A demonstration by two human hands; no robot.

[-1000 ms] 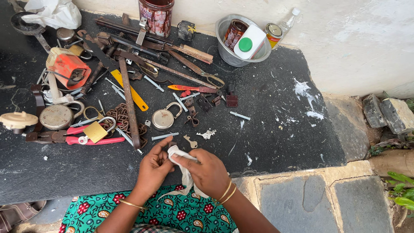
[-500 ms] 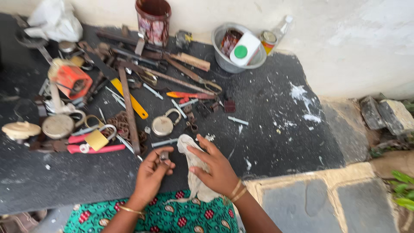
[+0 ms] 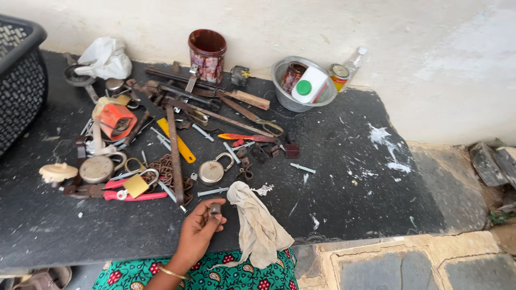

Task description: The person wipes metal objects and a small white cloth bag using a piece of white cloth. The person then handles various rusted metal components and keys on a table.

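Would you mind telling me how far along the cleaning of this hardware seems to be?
Early, it seems. Done: nothing clearly finished. In hand: the left hand pinches a small dark metal piece; the cloth lies beside it. Left: rusty padlocks, chain and tools remain piled.

The slab (image 3: 349, 204) is black, flecked with white paint splashes towards its right edge. Near its front edge a cream-beige cloth (image 3: 257, 225) hangs over a green dress (image 3: 236, 274) patterned with red flowers. Towards the left edge lie pliers (image 3: 134, 195) with pinkish-red handles, a brass-yellow padlock (image 3: 137, 184), a rusty brown chain (image 3: 166, 169), a yellow ruler (image 3: 177, 140) and an orange tool (image 3: 115, 119). Along the back edge stand a dark red tin (image 3: 207, 53) and a silver bowl (image 3: 282, 94) holding a white bottle with 1 green cap (image 3: 304, 87).
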